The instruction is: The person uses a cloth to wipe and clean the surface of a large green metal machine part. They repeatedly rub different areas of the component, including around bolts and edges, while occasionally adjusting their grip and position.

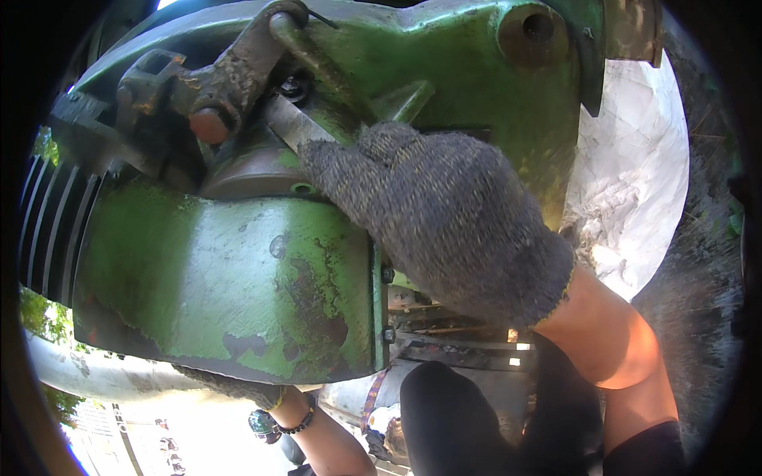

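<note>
My right hand [440, 202] wears a grey knitted glove and is closed round a flat metal tool [295, 123]. Only a short pale length of the tool shows beyond the fingers. Its tip reaches a dark, greasy bolt or fitting [292, 89] in the green machine. Below the curved green housing [222, 270], whose paint is chipped, my gloved left hand [234, 386] is against the underside. The housing hides its fingers, so its grip does not show. A rusty lever linkage [230, 75] with a reddish round pin end [209, 125] sits left of the tool.
A bent rod [321, 67] slants down above the glove. At the upper right is a round boss [533, 36] with a hole. Dark ribs [51, 230] stand at the left, above a pale pipe [95, 374]. My dark-clothed knees [452, 420] are close below.
</note>
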### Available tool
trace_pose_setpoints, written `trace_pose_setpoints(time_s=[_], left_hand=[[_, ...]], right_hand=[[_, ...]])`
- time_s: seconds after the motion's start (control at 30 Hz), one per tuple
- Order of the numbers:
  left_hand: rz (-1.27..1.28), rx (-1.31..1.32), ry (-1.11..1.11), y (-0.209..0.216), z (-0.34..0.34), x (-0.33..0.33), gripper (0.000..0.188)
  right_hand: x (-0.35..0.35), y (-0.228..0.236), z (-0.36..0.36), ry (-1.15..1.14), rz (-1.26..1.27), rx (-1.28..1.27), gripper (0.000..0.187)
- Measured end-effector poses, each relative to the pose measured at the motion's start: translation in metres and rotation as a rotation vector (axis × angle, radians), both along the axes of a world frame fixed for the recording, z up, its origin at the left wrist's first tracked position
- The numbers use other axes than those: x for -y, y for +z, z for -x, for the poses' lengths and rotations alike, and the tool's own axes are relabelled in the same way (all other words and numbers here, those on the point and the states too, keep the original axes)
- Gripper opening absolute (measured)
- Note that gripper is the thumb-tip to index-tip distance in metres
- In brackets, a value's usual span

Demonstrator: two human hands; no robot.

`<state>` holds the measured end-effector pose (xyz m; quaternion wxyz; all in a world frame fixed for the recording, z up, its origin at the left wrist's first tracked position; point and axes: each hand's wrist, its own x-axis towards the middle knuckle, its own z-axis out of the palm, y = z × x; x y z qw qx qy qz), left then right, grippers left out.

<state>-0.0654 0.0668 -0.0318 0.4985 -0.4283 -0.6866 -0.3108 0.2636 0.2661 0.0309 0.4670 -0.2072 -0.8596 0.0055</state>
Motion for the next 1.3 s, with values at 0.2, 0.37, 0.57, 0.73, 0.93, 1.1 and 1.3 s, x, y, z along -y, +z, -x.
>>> trace_pose_setpoints(time_s=[0.2,0.37,0.57,0.73,0.93,1.1,1.3], left_hand=[[-0.038,0.079,-0.120,-0.005,-0.002,0.002,0.066],[-0.056,0.097,-0.145,-0.014,-0.008,0.004,0.065],[-0.076,0.104,-0.154,-0.020,-0.015,-0.001,0.065],[-0.089,0.119,-0.185,-0.016,-0.017,-0.008,0.064],[-0.143,0.207,-0.331,0.002,-0.019,-0.017,0.064],[-0.152,0.012,-0.167,0.014,-0.020,-0.022,0.067],[0.183,-0.487,0.483,0.026,-0.006,-0.016,0.081]], right_hand=[[0.016,0.002,-0.016,0.032,0.054,0.042,0.059],[0.024,-0.005,-0.028,0.014,0.074,0.086,0.057],[0.051,-0.035,-0.085,-0.065,0.280,-0.036,0.030],[0.084,-0.104,-0.159,-0.426,0.701,-0.388,0.032],[0.080,-0.186,-0.257,-0.567,0.934,-0.506,0.033],[0.075,-0.210,-0.257,-0.503,0.980,-0.496,0.043],[0.053,-0.209,-0.200,-0.303,1.279,-0.835,0.042]])
